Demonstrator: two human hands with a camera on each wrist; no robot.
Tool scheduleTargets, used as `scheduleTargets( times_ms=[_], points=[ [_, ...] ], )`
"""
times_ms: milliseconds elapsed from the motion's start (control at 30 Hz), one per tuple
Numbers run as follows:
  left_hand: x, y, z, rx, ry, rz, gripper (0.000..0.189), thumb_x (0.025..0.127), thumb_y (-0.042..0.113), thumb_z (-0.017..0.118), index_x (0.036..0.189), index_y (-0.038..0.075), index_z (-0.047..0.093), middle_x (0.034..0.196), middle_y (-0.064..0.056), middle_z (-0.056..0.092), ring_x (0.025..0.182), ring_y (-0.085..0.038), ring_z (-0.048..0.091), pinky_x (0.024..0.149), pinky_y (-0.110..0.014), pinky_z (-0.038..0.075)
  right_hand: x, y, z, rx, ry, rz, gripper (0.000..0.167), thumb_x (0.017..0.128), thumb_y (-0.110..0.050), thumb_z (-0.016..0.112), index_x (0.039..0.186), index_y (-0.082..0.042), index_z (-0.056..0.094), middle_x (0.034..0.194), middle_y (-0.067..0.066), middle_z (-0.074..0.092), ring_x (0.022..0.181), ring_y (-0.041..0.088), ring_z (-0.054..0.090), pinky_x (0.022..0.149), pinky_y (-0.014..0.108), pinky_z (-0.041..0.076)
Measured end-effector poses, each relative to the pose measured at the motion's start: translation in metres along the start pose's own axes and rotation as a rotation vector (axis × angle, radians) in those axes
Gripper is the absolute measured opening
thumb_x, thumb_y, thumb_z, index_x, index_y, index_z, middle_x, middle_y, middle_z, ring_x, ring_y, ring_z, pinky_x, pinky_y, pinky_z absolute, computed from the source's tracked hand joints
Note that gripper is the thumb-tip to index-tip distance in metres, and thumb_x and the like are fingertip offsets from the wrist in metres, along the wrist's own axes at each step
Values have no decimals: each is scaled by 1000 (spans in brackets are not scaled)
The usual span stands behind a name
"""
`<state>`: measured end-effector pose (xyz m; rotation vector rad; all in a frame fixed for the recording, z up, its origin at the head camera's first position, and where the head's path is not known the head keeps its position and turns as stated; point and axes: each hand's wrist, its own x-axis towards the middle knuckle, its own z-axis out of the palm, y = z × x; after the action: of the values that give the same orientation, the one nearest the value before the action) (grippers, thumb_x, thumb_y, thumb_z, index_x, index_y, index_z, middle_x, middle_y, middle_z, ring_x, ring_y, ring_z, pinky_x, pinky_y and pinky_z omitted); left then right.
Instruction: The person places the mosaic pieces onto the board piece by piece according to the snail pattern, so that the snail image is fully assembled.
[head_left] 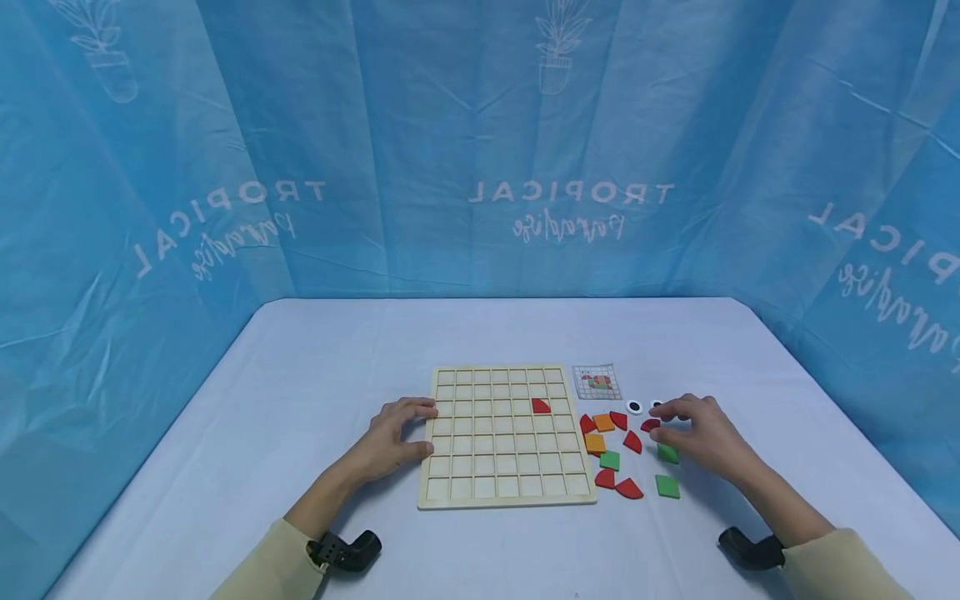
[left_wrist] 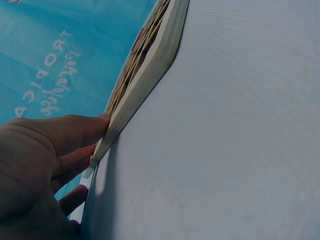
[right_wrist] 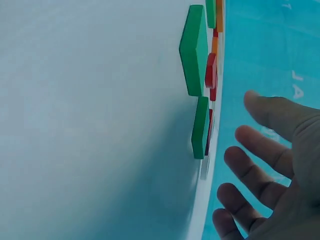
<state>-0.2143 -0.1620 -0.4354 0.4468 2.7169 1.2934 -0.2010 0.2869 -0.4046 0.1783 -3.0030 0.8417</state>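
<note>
A pale wooden grid board [head_left: 498,502] lies flat on the table, with one red quarter-circle piece [head_left: 541,406] in a cell at its upper right. My left hand [head_left: 390,437] rests against the board's left edge, thumb and fingertips touching its side; the left wrist view shows the thumb [left_wrist: 75,131] on the wooden rim. Over the loose pieces to the right hovers my right hand [head_left: 705,433], thumb and fingers spread apart with nothing held. A red piece [head_left: 650,425] lies near its fingertips, and a green square [head_left: 667,454] is partly under the hand.
More red quarter-circles [head_left: 629,489], orange squares [head_left: 595,443] and green squares [head_left: 667,487] are scattered right of the board. A round eye piece [head_left: 633,407] lies behind them. Farther back is a small pattern card [head_left: 597,382]. Blue printed curtains [head_left: 480,142] surround the white table [head_left: 337,350].
</note>
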Motion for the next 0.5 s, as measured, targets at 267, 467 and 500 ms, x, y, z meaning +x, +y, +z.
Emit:
scheduleTargets(
  times_ms=[267,467,500],
  points=[
    [-1,0,0,-8,1,6,46,78,14,72,123,11,59,143,-4,45,138,-31,27,112,-58,13,0,9,0,-53,14,43,41,76,-26,76,112,-7,67,111,17,60,105,32,46,72,40,52],
    [-1,0,0,-1,-1,10,46,79,14,71,123,11,58,143,-4,45,138,-31,28,112,-58,14,2,12,2,-88,6,83,42,76,-27,76,110,-5,68,110,19,60,101,32,47,71,38,50],
    [-1,0,0,0,1,12,46,79,14,71,123,11,58,143,-4,45,138,-31,28,112,-58,14,3,13,1,-88,8,74,41,76,-26,76,110,-5,68,109,19,60,101,32,47,71,38,50]
  ],
)
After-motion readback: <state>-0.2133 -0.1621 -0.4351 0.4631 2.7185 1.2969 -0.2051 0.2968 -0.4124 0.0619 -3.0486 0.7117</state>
